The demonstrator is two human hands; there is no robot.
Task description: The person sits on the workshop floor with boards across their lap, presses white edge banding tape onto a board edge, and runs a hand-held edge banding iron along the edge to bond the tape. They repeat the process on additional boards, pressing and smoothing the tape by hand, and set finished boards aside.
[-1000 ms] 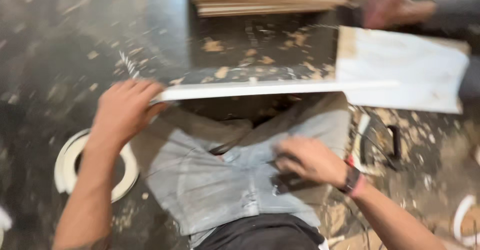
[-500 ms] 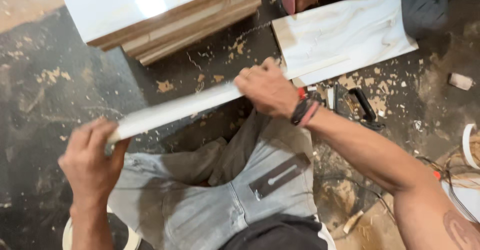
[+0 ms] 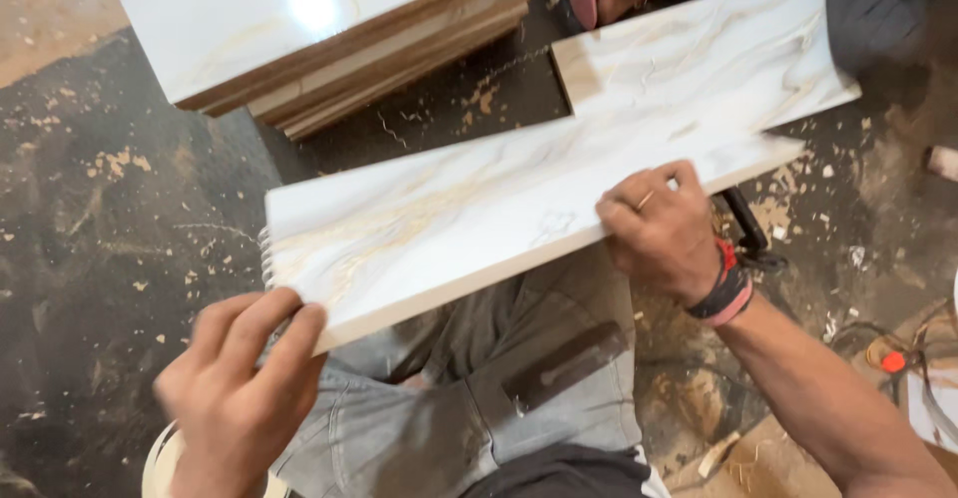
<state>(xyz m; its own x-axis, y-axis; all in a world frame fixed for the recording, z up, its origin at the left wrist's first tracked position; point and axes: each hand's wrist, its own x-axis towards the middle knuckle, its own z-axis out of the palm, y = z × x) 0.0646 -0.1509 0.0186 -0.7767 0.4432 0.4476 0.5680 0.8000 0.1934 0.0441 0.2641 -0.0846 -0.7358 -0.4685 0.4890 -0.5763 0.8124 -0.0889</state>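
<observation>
A dark, dusty floor point(image 3: 120, 258) strewn with pale chips carries a stack of white glossy tiles point(image 3: 329, 29) at far left and a white marbled tile point(image 3: 718, 54) at far right

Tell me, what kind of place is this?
Probably a tile-cutting work site or workshop. Both hands hold a long marble-look tile strip, more tiles sit in a stack, and the dark floor is littered with chips and dust.

Dark dusty floor point(image 3: 120, 258), pale chips scattered; stacked glossy tiles point(image 3: 299, 19) reflecting overhead light.
</observation>
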